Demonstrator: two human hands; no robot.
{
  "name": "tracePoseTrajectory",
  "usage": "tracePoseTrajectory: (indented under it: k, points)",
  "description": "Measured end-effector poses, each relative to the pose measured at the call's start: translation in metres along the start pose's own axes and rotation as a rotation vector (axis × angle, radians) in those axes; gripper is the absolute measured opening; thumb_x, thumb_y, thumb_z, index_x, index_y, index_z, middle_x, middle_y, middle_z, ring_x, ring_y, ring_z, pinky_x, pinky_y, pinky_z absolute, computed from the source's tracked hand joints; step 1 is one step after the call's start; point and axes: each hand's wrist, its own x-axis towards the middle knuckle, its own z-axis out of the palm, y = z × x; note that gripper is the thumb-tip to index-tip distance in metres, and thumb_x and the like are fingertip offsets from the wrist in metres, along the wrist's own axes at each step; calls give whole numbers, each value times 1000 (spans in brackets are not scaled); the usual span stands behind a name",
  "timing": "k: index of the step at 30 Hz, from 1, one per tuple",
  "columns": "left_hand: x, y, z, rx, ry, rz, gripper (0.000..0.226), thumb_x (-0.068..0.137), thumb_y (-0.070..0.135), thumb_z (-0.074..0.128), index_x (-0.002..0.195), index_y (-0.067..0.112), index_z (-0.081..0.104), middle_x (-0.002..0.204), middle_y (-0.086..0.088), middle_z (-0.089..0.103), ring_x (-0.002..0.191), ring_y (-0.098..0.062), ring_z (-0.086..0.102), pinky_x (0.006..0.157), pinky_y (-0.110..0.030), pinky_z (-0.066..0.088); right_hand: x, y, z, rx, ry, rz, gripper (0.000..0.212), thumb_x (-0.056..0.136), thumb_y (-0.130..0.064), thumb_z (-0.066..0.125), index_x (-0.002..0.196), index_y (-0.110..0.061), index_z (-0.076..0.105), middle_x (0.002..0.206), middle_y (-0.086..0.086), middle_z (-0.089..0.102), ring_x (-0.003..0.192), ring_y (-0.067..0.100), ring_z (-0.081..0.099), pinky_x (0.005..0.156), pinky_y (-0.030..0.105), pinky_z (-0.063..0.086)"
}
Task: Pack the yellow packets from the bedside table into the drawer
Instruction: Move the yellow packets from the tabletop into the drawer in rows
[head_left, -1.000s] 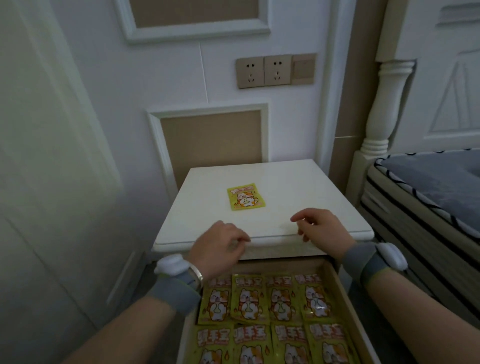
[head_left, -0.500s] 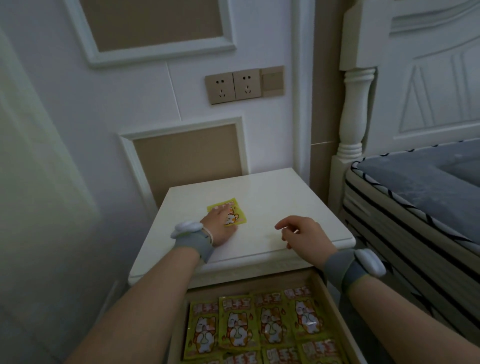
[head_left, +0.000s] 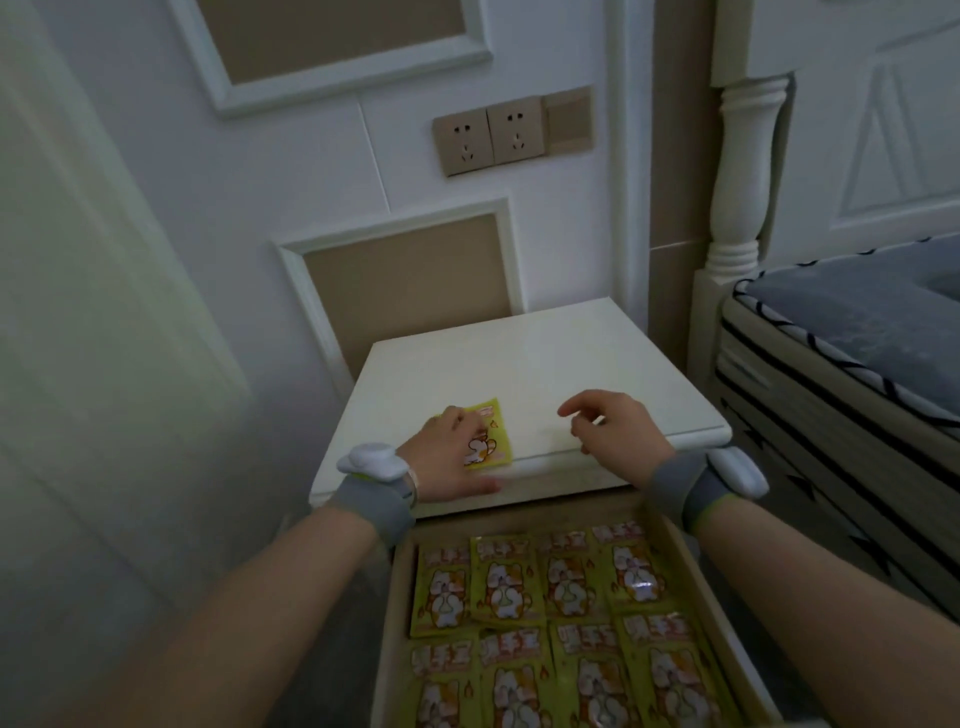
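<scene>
A bed (head_left: 852, 364) with a grey cover is seen just right of the white desk (head_left: 545, 364), and a pair of wall sockets (head_left: 491, 137) is mounted on the wall above and behind the desk. Below the desk's front edge, an open drawer (head_left: 691, 571) is pulled out, and its floor is covered by rows of yellow packets (head_left: 550, 623) printed with a cartoon animal. The left hand (head_left: 447, 460) is laid flat on the desk's front left part, fingers spread and pressed on a single yellow packet (head_left: 491, 436) that lies right at the desk's front edge; nothing is gripped, the packet being only pinned under the fingers. The right hand (head_left: 615, 431) is held over the desk's front right part, loosely open with curled fingers, nothing in it. Grey wristbands carrying white devices are worn on both wrists.
</scene>
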Motion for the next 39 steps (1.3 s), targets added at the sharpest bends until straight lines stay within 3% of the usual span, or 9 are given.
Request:
tracePoseTrajectory:
  k: [4, 8, 12, 16, 19, 22, 24, 29, 39]
  points:
    - [-29, 1, 14, 202, 156, 75, 50, 83, 22, 54, 131, 20, 40, 138, -2, 44, 110, -29, 46, 91, -37, 42, -5, -5, 6, -8, -22, -26, 25, 88, -8, 50, 99, -19, 70, 90, 4, 64, 77, 32, 67, 73, 33, 52]
    - [-59, 10, 27, 208, 257, 125, 61, 79, 11, 57, 136, 23, 38, 140, 1, 46, 108, -29, 47, 89, -37, 45, -9, -5, 11, -40, -49, -59, 25, 89, -8, 50, 99, -19, 70, 90, 3, 64, 79, 31, 66, 72, 32, 51]
    - [-82, 5, 40, 243, 368, 344, 86, 52, 7, 74, 130, 25, 42, 98, 3, 69, 76, -20, 63, 55, -25, 53, -9, 0, 12, -77, -55, -63, 25, 89, -8, 50, 99, -19, 70, 92, 4, 65, 79, 31, 66, 72, 35, 53]
    - [-93, 7, 44, 253, 272, 515, 57, 69, 17, 50, 125, 27, 50, 92, 6, 71, 72, -16, 65, 48, -20, 51, -7, 2, 8, -76, -56, -64, 25, 90, -8, 48, 99, -18, 70, 93, 9, 67, 78, 31, 66, 62, 29, 50]
    - [-96, 11, 65, 312, 119, 535, 46, 71, 28, 58, 117, 29, 61, 91, 8, 73, 71, -16, 68, 43, -20, 50, -7, 4, 9, -85, -74, -60, 26, 91, -8, 47, 101, -16, 69, 94, 11, 68, 79, 30, 67, 61, 24, 50]
    - [-97, 21, 93, 371, -109, 508, 45, 80, 26, 58, 125, 21, 56, 90, -3, 72, 75, -25, 67, 54, -27, 53, -7, 5, 10, -94, -77, -61, 26, 91, -7, 47, 100, -16, 70, 93, 12, 68, 78, 30, 67, 60, 23, 50]
    - [-101, 25, 106, 430, -152, 506, 48, 80, 21, 60, 128, 16, 53, 89, -8, 72, 75, -26, 66, 57, -29, 52, -6, 5, 11, -100, -75, -71, 26, 91, -7, 47, 99, -16, 70, 93, 13, 69, 77, 32, 67, 61, 27, 52]
    - [-105, 31, 130, 370, -221, 424, 48, 92, 9, 42, 139, 6, 32, 120, -20, 61, 103, -35, 58, 75, -41, 51, -6, 7, 11, -99, -81, -68, 27, 91, -8, 46, 99, -17, 70, 95, 11, 68, 78, 33, 67, 62, 29, 53]
    - [-100, 29, 135, 113, -386, 470, 62, 89, 39, 56, 144, 18, 34, 139, -13, 41, 122, -33, 47, 100, -39, 43, -5, 10, 16, -119, -105, -51, 27, 91, -7, 45, 97, -17, 69, 90, 13, 68, 77, 30, 67, 47, 13, 46]
